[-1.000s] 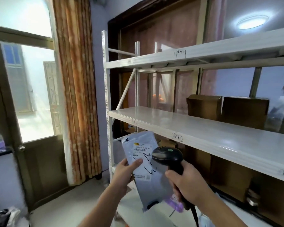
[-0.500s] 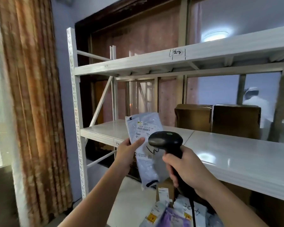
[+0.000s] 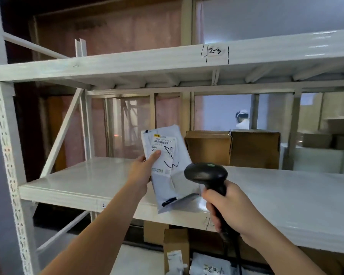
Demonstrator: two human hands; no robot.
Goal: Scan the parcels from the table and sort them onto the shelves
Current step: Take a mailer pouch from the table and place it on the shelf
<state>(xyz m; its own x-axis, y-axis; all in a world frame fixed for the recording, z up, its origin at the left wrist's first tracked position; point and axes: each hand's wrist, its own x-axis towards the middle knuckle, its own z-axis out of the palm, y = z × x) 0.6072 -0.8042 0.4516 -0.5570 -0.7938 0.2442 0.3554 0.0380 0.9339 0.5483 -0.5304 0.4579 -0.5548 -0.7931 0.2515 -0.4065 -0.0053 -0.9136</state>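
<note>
We hold the parcel (image 3: 168,167) upright in our left hand (image 3: 142,169), thumb pinching its label, above the shelf (image 3: 83,181). Our right hand (image 3: 229,210) grips the scanner (image 3: 206,173) just right of the parcel.

One head-worn wide-angle view, facing forward and slightly down, straight at a white shelving unit (image 3: 115,183) from close range. Both forearms entering from the bottom edge; the left upright (image 3: 2,135) bowed by the lens. No second view to share anything with.
</note>
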